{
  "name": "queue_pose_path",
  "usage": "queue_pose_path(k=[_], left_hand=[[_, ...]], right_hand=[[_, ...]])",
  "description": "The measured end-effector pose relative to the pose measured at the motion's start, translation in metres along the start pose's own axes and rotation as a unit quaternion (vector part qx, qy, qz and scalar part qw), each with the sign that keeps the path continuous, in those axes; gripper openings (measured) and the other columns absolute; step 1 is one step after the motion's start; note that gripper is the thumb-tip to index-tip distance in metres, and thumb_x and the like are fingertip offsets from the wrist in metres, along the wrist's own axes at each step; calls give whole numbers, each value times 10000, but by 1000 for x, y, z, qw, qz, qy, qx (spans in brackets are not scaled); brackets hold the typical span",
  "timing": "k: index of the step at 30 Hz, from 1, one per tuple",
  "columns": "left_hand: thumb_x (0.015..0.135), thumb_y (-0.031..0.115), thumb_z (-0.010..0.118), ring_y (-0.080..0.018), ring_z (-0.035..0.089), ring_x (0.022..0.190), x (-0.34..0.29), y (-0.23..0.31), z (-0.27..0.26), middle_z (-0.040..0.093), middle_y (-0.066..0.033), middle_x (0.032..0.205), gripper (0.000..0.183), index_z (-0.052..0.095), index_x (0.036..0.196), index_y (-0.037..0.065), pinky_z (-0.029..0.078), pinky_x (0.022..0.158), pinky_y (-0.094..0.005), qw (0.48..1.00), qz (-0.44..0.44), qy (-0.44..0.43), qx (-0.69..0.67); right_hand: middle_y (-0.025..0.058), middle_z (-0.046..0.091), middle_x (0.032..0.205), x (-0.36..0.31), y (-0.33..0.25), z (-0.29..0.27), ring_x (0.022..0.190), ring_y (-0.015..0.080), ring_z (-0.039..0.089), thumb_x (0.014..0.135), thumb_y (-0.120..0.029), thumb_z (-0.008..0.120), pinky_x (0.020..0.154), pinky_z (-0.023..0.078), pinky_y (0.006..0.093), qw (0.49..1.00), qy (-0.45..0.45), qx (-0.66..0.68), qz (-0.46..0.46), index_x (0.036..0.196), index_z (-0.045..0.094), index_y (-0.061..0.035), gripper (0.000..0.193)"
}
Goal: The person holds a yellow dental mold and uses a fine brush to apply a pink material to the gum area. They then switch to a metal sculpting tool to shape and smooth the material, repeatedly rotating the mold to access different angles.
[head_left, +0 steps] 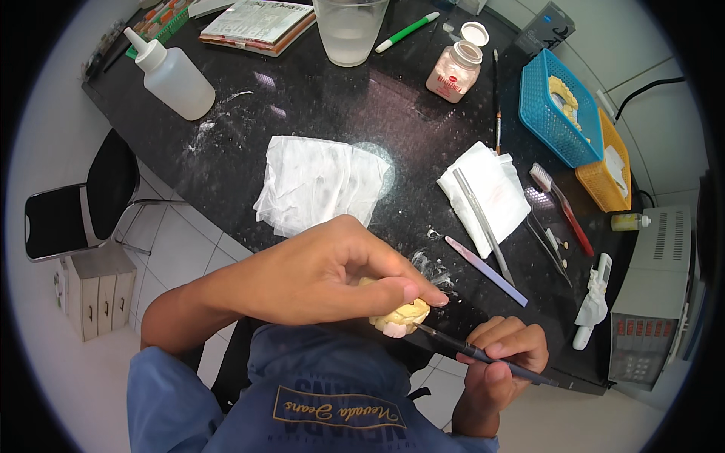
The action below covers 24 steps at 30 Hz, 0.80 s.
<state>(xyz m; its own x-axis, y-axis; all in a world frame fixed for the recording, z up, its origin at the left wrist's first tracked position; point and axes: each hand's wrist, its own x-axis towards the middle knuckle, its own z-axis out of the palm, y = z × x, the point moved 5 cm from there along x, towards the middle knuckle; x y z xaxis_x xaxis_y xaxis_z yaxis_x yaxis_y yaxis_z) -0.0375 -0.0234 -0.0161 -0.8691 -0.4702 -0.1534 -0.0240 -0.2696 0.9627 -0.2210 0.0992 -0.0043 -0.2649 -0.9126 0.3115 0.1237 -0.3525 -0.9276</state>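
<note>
Low in the middle, above my lap, my left hand [340, 275] grips a yellow dental cast [408, 315] between thumb and fingers. A pale pink patch shows at the cast's lower side; my fingers hide its far part. My right hand [504, 355] is closed, pen-like, around a slim dark-handled tool [472, 350]. The tool's thin grey tip reaches the cast's right side, close to the pink patch; whether it is a brush or a blade I cannot tell. Beyond the cast, a purple nail file [485, 270] lies on the dark tabletop [302, 106].
Folded white tissues [321, 181] lie ahead, and a second tissue [487, 192] carries a metal spatula [483, 219]. Rightward are tweezers [550, 248], a red toothbrush [563, 204] and a blue basket [555, 113] with casts. An uncapped powder jar [455, 72], plastic cup [350, 34] and squeeze bottle [177, 79] stand farther back.
</note>
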Motion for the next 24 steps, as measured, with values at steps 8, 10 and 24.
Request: queue_pose_path(k=[8,10,24], left_hand=[[968,215,597,-52,596,734,3,2,1,727,-61,836,283,725,1127,20,474,657,-229,1000,-8,-24,1],[966,210,594,-52,591,722,3,1,1,725,-59,826,279,727,1124,21,472,651,-230,1000,-9,-27,-2],[960,230,589,-37,518,628,2,2,-1,688,-32,738,285,740,1112,41,405,557,-226,996,-67,-40,43]], right_hand=[[181,664,704,4,-1,4,599,206,651,832,-103,721,573,541,296,1000,-8,-7,26,877,619,47,187],[184,666,704,4,-1,4,600,206,652,831,-101,720,569,541,295,1000,-11,-2,29,875,620,48,185],[165,659,707,1,0,0,599,213,652,833,-107,723,563,536,299,1000,0,3,17,876,619,43,188]])
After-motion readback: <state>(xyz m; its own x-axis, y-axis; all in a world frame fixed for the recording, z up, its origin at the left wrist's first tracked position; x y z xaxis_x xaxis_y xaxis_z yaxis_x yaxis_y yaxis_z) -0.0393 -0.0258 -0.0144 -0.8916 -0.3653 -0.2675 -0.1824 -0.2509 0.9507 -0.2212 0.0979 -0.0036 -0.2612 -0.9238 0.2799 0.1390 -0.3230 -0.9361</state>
